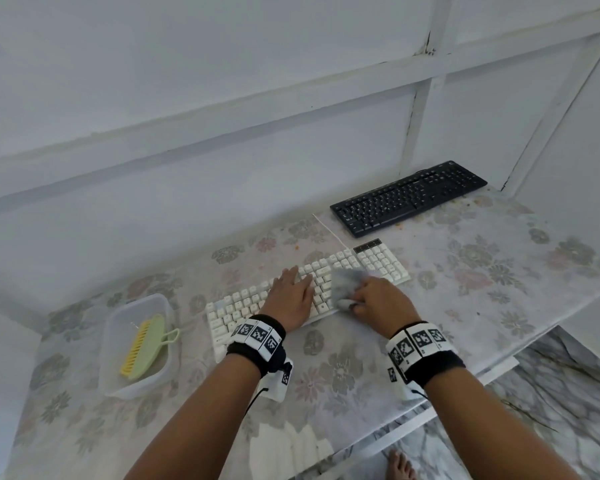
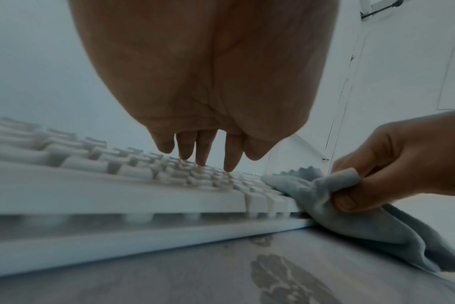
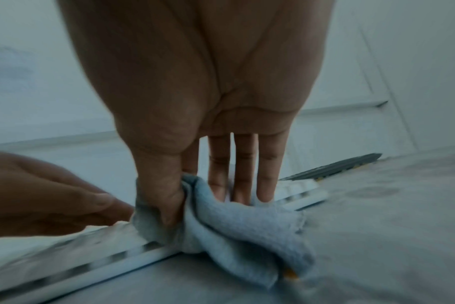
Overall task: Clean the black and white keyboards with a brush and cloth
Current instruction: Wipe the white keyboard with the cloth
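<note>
Right hand [image 1: 378, 299] pinches the grey cloth [image 1: 347, 284] on the white keyboard [image 1: 378, 263] mid-table, left hand [image 1: 291, 296] flat with fingers straight steadying the keys, though a hard swipe could skid it toward the black keyboard [image 1: 409, 197] behind.

Both forearms bare, no sleeves; left hand [image 1: 291, 299] and right hand [image 1: 378, 299] bare, no rings or gloves visible. Each wrist carries a black fabric wristband [image 1: 257, 341] [image 1: 426, 355] faced with a row of white rectangular tiles printed with black square-pixel marker codes [image 1: 258, 336] [image 1: 420, 341]; a small white box-shaped unit with another marker hangs under each band [image 1: 281, 379] [image 1: 400, 379], and a thin black cable [image 1: 255, 396] runs from the left one. One bare foot [image 1: 400, 465] shows at bottom edge, toes visible, no footwear.
</note>
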